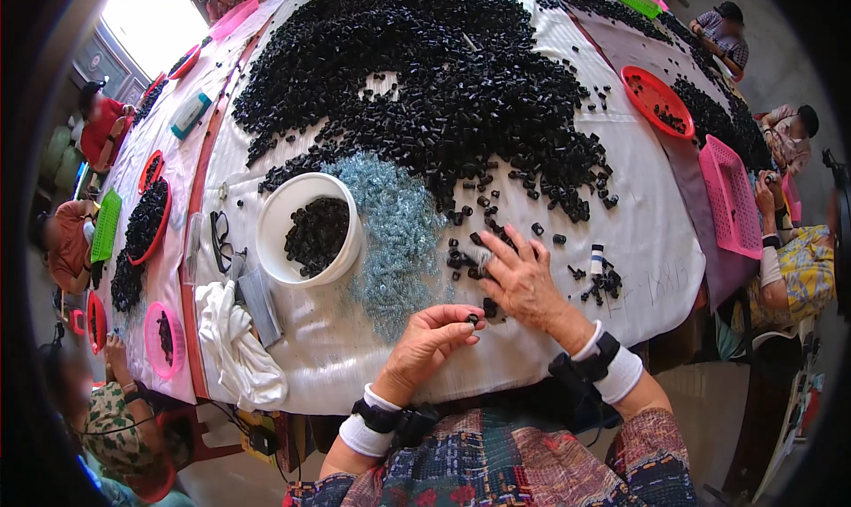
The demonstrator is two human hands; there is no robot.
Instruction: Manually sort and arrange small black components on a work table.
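Note:
My left hand (pixel 430 343) pinches a small black cylindrical piece (pixel 472 318) between thumb and forefinger, low over the white-covered table. Beside it, my right hand (pixel 527 285) lies with fingers stretched out over several loose black pieces (pixel 459 261); whether a fingertip touches one I cannot tell. Left of my hands a white bowl (pixel 270 263) holds many black pieces. A pile of pale blue, clear, coil-like small parts (pixel 390 232) spreads between the bowl and my hands. Farther back lies a large heap of black pieces (pixel 425 73).
Eyeglasses (pixel 222 239), a grey folded item (pixel 259 303) and white cloth (pixel 235 343) lie left of the bowl. A small white cylinder (pixel 597 259) stands among black bits at right. Red trays (pixel 658 101) and pink baskets (pixel 731 197) line neighbouring tables, where other people sit.

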